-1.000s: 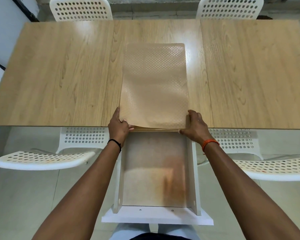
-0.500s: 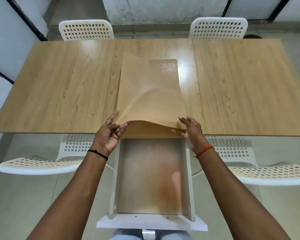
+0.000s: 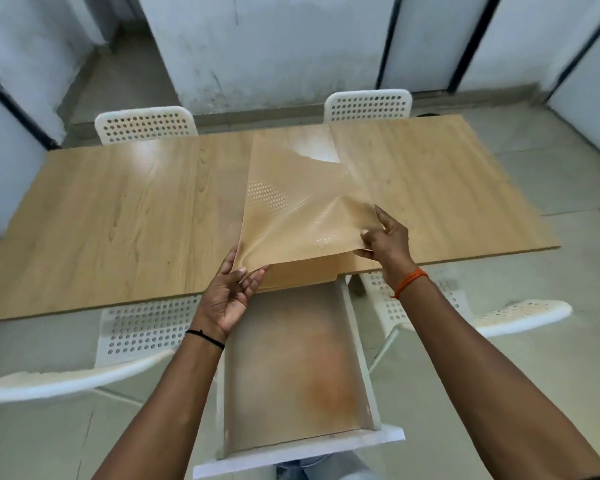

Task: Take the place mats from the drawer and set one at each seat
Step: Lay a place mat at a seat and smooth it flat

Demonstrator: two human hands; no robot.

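Hands lifting one place mat [image 3: 302, 216] off the stack [image 3: 309, 271] at table [image 3: 118, 220] centre.
Left hand [image 3: 227, 292] and right hand [image 3: 385, 239] pinch its near corners; open drawer [image 3: 291, 368] at 6 o'clock holds nothing visible; four white chairs [image 3: 146, 124].

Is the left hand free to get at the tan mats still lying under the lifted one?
Probably yes: left hand pinches the lifted tan perforated mat's near corner, directly over the remaining stack, with nothing between.

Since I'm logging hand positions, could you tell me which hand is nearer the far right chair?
Right. The right hand grips the top mat's near right corner, closer to that chair; the left hand holds the near left corner.
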